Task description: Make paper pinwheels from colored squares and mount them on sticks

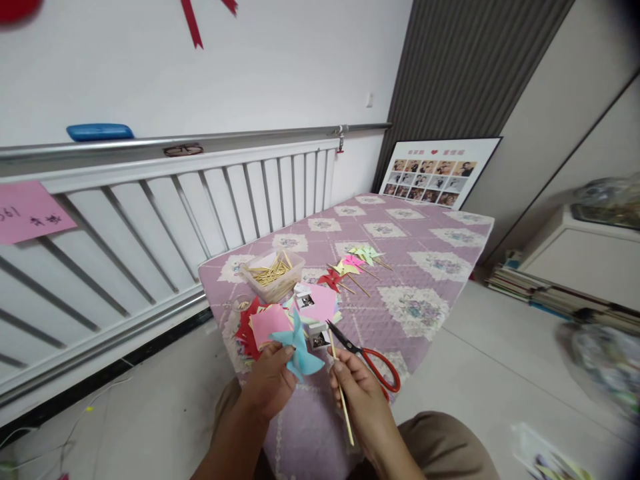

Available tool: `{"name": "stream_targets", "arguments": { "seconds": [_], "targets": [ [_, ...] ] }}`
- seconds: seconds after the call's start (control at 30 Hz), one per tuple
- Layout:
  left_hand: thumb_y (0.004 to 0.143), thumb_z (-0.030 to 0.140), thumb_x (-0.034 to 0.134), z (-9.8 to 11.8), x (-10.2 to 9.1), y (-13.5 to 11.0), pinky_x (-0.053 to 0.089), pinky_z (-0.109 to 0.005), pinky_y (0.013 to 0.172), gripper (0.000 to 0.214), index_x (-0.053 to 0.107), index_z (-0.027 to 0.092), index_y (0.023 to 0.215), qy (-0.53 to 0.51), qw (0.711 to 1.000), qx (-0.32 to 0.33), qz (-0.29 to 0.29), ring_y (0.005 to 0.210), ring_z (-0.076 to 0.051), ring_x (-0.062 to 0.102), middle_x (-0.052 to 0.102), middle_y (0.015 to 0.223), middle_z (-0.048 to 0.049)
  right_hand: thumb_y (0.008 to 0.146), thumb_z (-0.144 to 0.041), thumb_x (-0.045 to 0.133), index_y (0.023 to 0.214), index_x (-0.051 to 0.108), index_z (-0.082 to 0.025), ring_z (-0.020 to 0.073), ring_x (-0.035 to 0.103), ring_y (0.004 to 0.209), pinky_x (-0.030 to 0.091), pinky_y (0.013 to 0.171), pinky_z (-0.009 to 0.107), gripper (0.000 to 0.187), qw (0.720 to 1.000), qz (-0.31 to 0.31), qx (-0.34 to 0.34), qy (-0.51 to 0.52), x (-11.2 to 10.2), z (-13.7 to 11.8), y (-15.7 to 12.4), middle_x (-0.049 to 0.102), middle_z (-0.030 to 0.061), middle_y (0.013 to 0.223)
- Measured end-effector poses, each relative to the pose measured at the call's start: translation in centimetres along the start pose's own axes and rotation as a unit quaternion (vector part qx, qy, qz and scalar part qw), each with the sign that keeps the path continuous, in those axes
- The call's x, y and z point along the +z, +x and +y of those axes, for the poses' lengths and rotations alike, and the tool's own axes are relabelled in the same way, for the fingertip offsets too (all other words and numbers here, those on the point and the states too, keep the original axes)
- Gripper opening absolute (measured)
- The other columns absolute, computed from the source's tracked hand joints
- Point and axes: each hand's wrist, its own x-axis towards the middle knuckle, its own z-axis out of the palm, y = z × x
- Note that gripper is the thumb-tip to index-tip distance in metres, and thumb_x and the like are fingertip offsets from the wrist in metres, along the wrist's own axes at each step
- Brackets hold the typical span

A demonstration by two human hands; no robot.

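A light-blue paper pinwheel [301, 357] is pinched at its middle by my left hand [275, 379]. My right hand [361, 393] grips a thin wooden stick [347, 420], which slants upward past the fingers. The pinwheel and the stick are apart. Just beyond my right hand lie scissors [383, 373] with red handles, blades pointing away to the left. Two small white boxes of metal pins, a nearer box [319, 337] and a farther box [304, 300], sit beyond the pinwheel. Stacked pink paper squares [270, 325] lie beside my left hand, over red sheets [247, 328].
A clear plastic tub [275, 283] of wooden sticks stands at the table's left side. Several finished pinwheels on sticks, including a red pinwheel [331, 280], lie near the middle of the patterned tablecloth [420, 303]. A white radiator [250, 197] borders the table; a photo board [433, 170] leans behind.
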Motion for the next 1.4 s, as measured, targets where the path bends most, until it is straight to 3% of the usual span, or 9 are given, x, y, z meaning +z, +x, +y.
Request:
{"name": "stream_targets", "arguments": {
  "seconds": [0.1, 0.2, 0.33, 0.53, 0.7, 1.2, 1.4],
  "targets": [
    [0.059, 0.026, 0.085, -0.3, 0.6, 0.2, 0.048, -0.028, 0.071, 0.021, 0.069, 0.017, 0.071, -0.006, 0.998, -0.038, -0.058, 0.063, -0.012, 0.059, 0.064, 0.066, 0.0011, 0.074, -0.058, 0.069, 0.091, 0.063, -0.020, 0.0066, 0.039, 0.042, 0.029, 0.042, 0.017, 0.042, 0.999, -0.009, -0.003, -0.032, 0.9, -0.5, -0.6, 0.051, -0.0075, 0.054],
    [0.061, 0.035, 0.082, -0.8, 0.8, 0.5, 0.048, -0.033, 0.072, 0.024, 0.070, 0.018, 0.073, 0.019, 0.992, -0.050, -0.117, 0.071, -0.019, 0.062, 0.062, 0.064, -0.0009, 0.077, -0.058, 0.065, 0.082, 0.062, -0.020, 0.0067, 0.036, 0.042, 0.026, 0.042, 0.018, 0.039, 0.998, -0.020, -0.009, -0.059, 1.5, -1.1, -1.3, 0.049, -0.0074, 0.053],
    [0.061, 0.041, 0.080, -1.1, 0.4, 0.8, 0.047, -0.035, 0.074, 0.025, 0.065, 0.023, 0.069, 0.026, 0.989, -0.033, -0.143, 0.081, -0.023, 0.062, 0.061, 0.070, -0.0015, 0.080, -0.052, 0.064, 0.077, 0.060, -0.019, 0.0077, 0.035, 0.047, 0.026, 0.045, 0.019, 0.033, 0.994, -0.029, -0.056, -0.090, 2.0, -1.6, -2.2, 0.048, -0.0067, 0.056],
    [0.057, 0.046, 0.082, -1.2, -0.1, 0.4, 0.046, -0.035, 0.072, 0.035, 0.055, 0.023, 0.060, 0.043, 0.993, -0.014, -0.111, 0.087, -0.026, 0.057, 0.057, 0.076, -0.0037, 0.081, -0.043, 0.065, 0.069, 0.058, -0.020, 0.0105, 0.034, 0.053, 0.029, 0.052, 0.023, 0.027, 0.985, -0.040, -0.114, -0.123, 2.4, -1.9, -2.6, 0.040, -0.0069, 0.057],
    [0.052, 0.047, 0.086, -1.0, 0.4, -0.2, 0.043, -0.036, 0.070, 0.041, 0.053, 0.023, 0.057, 0.051, 0.996, 0.000, -0.075, 0.086, -0.027, 0.056, 0.051, 0.070, -0.0035, 0.080, -0.043, 0.066, 0.068, 0.058, -0.021, 0.0119, 0.035, 0.054, 0.030, 0.052, 0.023, 0.026, 0.980, -0.077, -0.100, -0.154, 2.3, -1.9, -2.7, 0.039, -0.0064, 0.057],
    [0.055, 0.037, 0.087, -0.7, 0.7, -0.5, 0.042, -0.032, 0.073, 0.037, 0.055, 0.021, 0.060, -0.002, 0.991, 0.009, -0.133, 0.083, -0.020, 0.055, 0.049, 0.071, -0.0002, 0.085, -0.041, 0.060, 0.070, 0.055, -0.021, 0.0119, 0.039, 0.056, 0.032, 0.055, 0.023, 0.025, 0.979, -0.114, -0.088, -0.142, 2.5, -1.8, -3.0, 0.045, -0.0057, 0.059],
    [0.055, 0.037, 0.087, -0.7, 0.7, -0.4, 0.042, -0.032, 0.072, 0.037, 0.054, 0.021, 0.060, -0.003, 0.991, 0.007, -0.130, 0.081, -0.019, 0.055, 0.049, 0.069, 0.0011, 0.082, -0.041, 0.062, 0.067, 0.054, -0.021, 0.0118, 0.036, 0.055, 0.031, 0.053, 0.023, 0.026, 0.980, -0.107, -0.090, -0.142, 2.7, -1.8, -3.1, 0.042, -0.0062, 0.058]
  ]
}}
